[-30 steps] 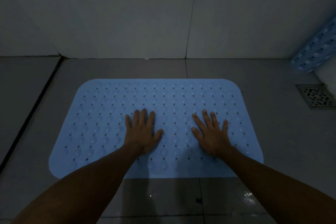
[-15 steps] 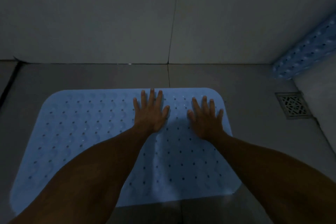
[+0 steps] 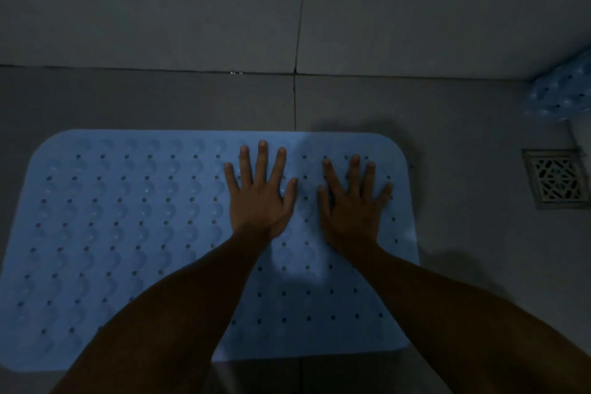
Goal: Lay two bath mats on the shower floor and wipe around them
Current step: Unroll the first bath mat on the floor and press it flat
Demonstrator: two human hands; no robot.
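Both hands have slid toward the mat's 2 o'clock corner since a second ago. Left hand (image 3: pixel 260 193) and right hand (image 3: pixel 353 201) lie flat, fingers spread, on the blue bath mat (image 3: pixel 128 233), spread on the shower floor (image 3: pixel 160 99). Second mat (image 3: pixel 563 96), seemingly rolled, at 3 o'clock beyond the drain (image 3: pixel 556 179).

Left hand (image 3: pixel 260 198), right hand (image 3: pixel 353 205) flat, palms down, fingers (image 3: pixel 263 157) spread, arms extended.

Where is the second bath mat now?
In the head view the second bath mat leans in the far right corner, just beyond the floor drain.
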